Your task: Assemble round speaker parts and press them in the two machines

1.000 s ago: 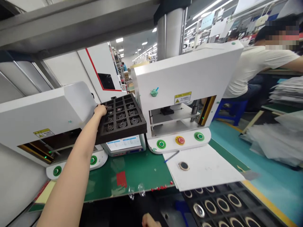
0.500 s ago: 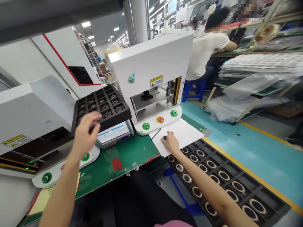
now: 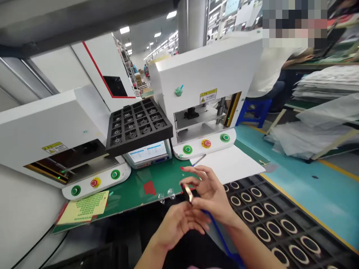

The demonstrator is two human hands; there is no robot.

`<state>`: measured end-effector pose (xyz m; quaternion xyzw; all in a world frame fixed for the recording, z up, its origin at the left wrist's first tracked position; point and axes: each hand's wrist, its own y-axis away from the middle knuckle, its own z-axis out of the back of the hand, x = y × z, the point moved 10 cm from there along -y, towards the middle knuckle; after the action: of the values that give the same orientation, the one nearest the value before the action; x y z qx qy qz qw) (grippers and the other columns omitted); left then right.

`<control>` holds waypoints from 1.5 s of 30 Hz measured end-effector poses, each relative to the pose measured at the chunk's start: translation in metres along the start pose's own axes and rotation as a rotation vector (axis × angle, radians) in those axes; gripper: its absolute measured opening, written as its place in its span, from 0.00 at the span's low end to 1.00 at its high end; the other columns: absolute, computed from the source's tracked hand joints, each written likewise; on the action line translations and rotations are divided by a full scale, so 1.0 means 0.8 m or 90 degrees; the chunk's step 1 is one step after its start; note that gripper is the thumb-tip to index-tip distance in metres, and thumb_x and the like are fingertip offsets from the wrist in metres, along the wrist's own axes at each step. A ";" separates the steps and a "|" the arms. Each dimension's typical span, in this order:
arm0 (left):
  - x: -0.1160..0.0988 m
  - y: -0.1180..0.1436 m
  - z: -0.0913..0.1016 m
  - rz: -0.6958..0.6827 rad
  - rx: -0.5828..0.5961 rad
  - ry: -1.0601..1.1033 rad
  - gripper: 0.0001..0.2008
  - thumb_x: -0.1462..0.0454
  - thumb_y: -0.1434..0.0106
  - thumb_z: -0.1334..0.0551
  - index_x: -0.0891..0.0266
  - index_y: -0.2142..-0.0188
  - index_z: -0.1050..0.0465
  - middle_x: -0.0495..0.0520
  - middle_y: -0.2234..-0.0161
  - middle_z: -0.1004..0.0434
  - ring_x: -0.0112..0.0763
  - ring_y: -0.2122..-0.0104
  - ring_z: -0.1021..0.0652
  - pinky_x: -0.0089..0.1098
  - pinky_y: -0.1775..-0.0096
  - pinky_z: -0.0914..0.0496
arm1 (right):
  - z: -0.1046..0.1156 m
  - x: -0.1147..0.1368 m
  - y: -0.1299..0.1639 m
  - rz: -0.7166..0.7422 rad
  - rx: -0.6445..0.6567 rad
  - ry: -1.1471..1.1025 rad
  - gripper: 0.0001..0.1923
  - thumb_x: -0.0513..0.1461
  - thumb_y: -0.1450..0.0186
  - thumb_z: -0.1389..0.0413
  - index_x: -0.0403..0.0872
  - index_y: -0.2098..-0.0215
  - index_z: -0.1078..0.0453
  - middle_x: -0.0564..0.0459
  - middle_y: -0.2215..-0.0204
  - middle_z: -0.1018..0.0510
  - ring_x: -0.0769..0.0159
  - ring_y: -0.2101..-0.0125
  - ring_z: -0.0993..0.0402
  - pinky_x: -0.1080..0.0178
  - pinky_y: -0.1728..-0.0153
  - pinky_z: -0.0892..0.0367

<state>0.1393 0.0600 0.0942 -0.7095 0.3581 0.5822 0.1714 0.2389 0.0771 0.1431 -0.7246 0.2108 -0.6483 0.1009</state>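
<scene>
My right hand [image 3: 213,192] pinches a small round black part with a shiny gold-coloured rim [image 3: 187,192] between thumb and fingers, tilted on edge. Close below it, my left hand [image 3: 179,223] lies palm up, fingers apart and loosely bent, holding nothing that I can see. Both hands are over my lap, in front of the green table edge. To the right, a black tray [image 3: 280,239] has several similar ringed round parts in its compartments. A second black tray [image 3: 140,133] of round parts rests above a small screen [image 3: 148,152].
Two white press machines [image 3: 207,74] [image 3: 42,123] with green and red buttons stand on the green table [image 3: 126,190]. White paper [image 3: 238,162], a pen [image 3: 199,160], a red square [image 3: 149,188] and a yellow perforated sheet [image 3: 86,207] lie there. A person [image 3: 269,71] sits beyond.
My right hand has moved from the paper to in front of me with the round part. My left hand has come down from the raised tray to beside it. The view has turned left.
</scene>
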 end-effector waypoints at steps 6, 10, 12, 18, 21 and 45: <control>-0.034 0.017 0.012 -0.079 -0.077 0.289 0.21 0.47 0.45 0.31 0.65 0.72 0.23 0.51 0.81 0.28 0.20 0.84 0.32 0.19 0.83 0.39 | -0.052 0.066 0.029 0.124 0.085 -0.203 0.32 0.43 0.40 0.33 0.57 0.42 0.41 0.44 0.44 0.34 0.62 0.56 0.21 0.56 0.55 0.24; -0.072 0.054 0.041 -0.260 -0.207 0.086 0.14 0.53 0.40 0.33 0.62 0.69 0.21 0.51 0.78 0.23 0.20 0.86 0.30 0.19 0.86 0.40 | -0.050 0.073 0.035 0.150 0.055 -0.147 0.26 0.42 0.36 0.37 0.54 0.43 0.40 0.44 0.50 0.27 0.60 0.57 0.20 0.53 0.56 0.23; -0.090 0.077 0.049 -0.336 -0.289 -0.050 0.08 0.57 0.37 0.34 0.59 0.64 0.20 0.51 0.74 0.19 0.21 0.84 0.27 0.20 0.83 0.35 | -0.041 0.081 0.040 0.169 -0.013 -0.086 0.20 0.35 0.35 0.39 0.52 0.47 0.37 0.48 0.57 0.23 0.63 0.61 0.20 0.55 0.57 0.23; -0.122 0.109 0.038 -0.428 -0.343 -0.359 0.07 0.61 0.36 0.35 0.57 0.60 0.20 0.51 0.70 0.18 0.25 0.79 0.23 0.24 0.75 0.28 | -0.031 0.102 0.056 0.193 -0.127 -0.002 0.29 0.22 0.41 0.40 0.51 0.47 0.35 0.52 0.58 0.22 0.68 0.65 0.19 0.63 0.60 0.21; -0.131 0.115 0.029 -0.468 -0.326 -0.466 0.09 0.61 0.35 0.36 0.58 0.56 0.21 0.52 0.67 0.17 0.28 0.73 0.20 0.25 0.70 0.25 | -0.034 0.115 0.061 0.229 -0.121 0.055 0.36 0.20 0.43 0.41 0.53 0.42 0.37 0.52 0.58 0.20 0.67 0.65 0.19 0.63 0.62 0.19; -0.132 0.110 0.013 -0.505 -0.191 -0.607 0.10 0.64 0.35 0.36 0.60 0.54 0.23 0.54 0.65 0.16 0.30 0.68 0.17 0.25 0.65 0.24 | -0.058 0.085 0.029 0.103 0.254 0.065 0.25 0.26 0.35 0.44 0.56 0.45 0.37 0.54 0.62 0.24 0.70 0.66 0.25 0.62 0.62 0.24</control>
<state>0.0628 0.0397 0.2072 -0.4671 -0.1331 0.7704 0.4130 0.1943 0.0325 0.2008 -0.6370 0.1409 -0.7030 0.2832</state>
